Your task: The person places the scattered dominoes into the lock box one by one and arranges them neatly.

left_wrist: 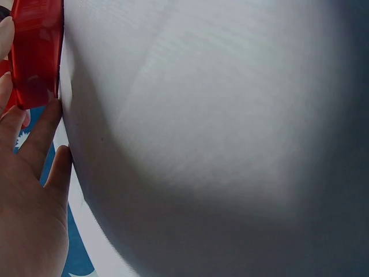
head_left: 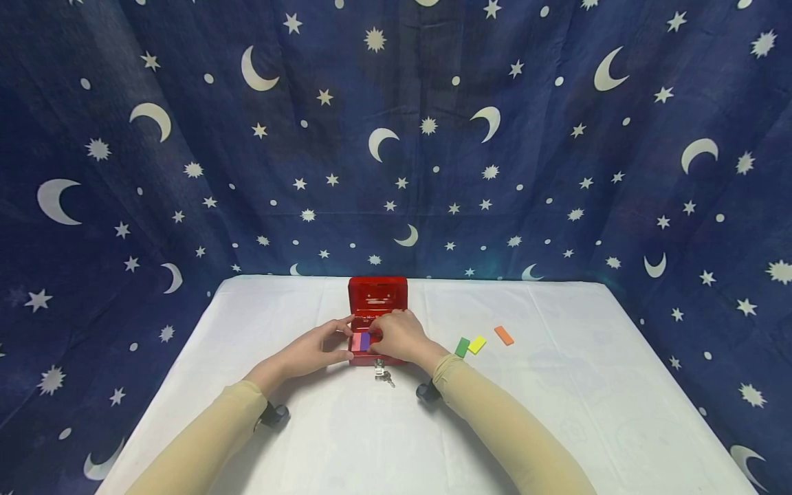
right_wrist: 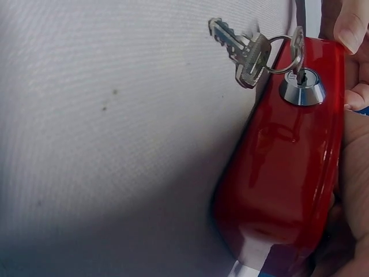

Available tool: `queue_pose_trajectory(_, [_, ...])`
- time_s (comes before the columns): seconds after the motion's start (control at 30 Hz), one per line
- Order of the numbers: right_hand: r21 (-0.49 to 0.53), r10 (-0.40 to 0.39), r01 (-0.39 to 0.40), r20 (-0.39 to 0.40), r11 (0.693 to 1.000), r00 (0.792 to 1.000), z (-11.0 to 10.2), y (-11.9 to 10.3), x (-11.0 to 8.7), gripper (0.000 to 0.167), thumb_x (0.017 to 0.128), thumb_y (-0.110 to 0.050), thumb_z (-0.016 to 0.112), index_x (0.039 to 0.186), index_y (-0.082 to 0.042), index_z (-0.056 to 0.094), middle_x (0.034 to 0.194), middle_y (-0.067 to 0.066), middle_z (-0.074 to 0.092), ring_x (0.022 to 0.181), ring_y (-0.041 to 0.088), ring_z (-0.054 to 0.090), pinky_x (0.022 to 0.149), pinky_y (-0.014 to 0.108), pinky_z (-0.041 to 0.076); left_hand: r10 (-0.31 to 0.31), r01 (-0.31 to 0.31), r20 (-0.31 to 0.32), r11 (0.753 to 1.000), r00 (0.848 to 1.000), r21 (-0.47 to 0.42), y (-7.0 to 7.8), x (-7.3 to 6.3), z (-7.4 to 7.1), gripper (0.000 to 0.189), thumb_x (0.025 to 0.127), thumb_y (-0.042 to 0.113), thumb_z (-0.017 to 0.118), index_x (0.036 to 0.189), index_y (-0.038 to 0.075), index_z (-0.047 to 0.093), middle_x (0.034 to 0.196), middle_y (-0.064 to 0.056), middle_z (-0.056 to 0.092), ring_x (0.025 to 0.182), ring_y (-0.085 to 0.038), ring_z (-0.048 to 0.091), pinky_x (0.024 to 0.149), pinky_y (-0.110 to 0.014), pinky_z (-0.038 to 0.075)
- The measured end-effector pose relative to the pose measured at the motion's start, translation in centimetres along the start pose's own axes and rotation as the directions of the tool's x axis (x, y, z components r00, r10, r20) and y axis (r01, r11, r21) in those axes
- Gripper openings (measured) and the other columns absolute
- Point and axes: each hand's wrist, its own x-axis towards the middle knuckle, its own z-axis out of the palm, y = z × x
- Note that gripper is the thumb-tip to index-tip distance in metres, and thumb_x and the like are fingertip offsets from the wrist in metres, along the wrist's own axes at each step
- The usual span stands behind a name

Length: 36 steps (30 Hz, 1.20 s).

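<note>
A red metal box [head_left: 379, 289] stands with its lid raised at the back. Inside its left part lie a pink block [head_left: 356, 342] and a purple block [head_left: 365, 342], side by side. My left hand [head_left: 317, 348] rests against the box's left end, fingers fairly straight and spread; in the left wrist view its fingertips touch the red wall [left_wrist: 37, 63]. My right hand [head_left: 399, 335] reaches over the box's right part, thumb and index finger pinching the purple block. Keys [right_wrist: 251, 57] hang from the front lock [right_wrist: 302, 89]. My right hand hides much of the interior.
To the right of the box lie a green block [head_left: 462, 347], a yellow block [head_left: 477, 344] and an orange block [head_left: 504, 335] on the white-covered table [head_left: 346, 440]. Behind the table hangs a dark blue cloth [head_left: 433, 179] with moons and stars.
</note>
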Motion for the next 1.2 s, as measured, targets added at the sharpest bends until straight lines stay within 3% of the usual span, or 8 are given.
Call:
queue_pose_trajectory(0.4, [0.064,0.010,-0.008,-0.021,0.998,1.000,-0.8,0.2,-0.4,0.045,0.080,-0.044,0.084,0.121,-0.025,0.076,0.102,-0.012,0.075,0.096,0.012,0.057,0.096,0.040,0.045,-0.031,0.031,0.001,1.000,1.000,0.002,0.0,-0.1,0.0,0.046,0.089,0.047,0.078,0.124,0.025,0.058,0.163,0.013,0.033,0.152,-0.021,0.028,0.120,-0.060,0.022])
queue_pose_trajectory(0.7, [0.148,0.026,-0.017,-0.054,0.989,0.998,-2.7,1.0,-1.6,0.046,0.083,-0.044,0.083,0.123,-0.024,0.076,0.076,-0.013,0.062,0.084,0.013,0.052,0.083,0.036,0.046,-0.022,0.022,0.006,1.000,1.000,-0.005,0.1,0.0,0.0,0.044,0.089,0.047,0.078,0.122,0.025,0.057,0.164,0.011,0.033,0.152,-0.023,0.029,0.119,-0.060,0.024])
queue_pose_trajectory(0.9, [0.277,0.061,-0.050,-0.034,0.960,0.998,-3.9,1.6,-2.8,0.045,0.084,-0.042,0.083,0.123,-0.021,0.075,0.072,-0.007,0.060,0.081,0.014,0.054,0.069,0.032,0.047,-0.037,0.036,-0.006,0.999,0.999,-0.006,0.1,-0.1,0.0,0.045,0.089,0.046,0.079,0.122,0.027,0.057,0.163,0.013,0.034,0.152,-0.022,0.029,0.119,-0.060,0.024])
queue_pose_trajectory(1.2, [0.339,0.038,-0.016,-0.058,0.941,0.998,-5.3,4.0,-5.5,0.044,0.085,-0.034,0.083,0.124,-0.017,0.074,0.076,-0.009,0.059,0.082,0.014,0.053,0.066,0.032,0.047,-0.026,0.026,-0.006,1.000,1.000,-0.008,0.3,0.0,0.0,0.043,0.089,0.042,0.079,0.121,0.025,0.057,0.163,0.011,0.034,0.152,-0.022,0.029,0.119,-0.060,0.024])
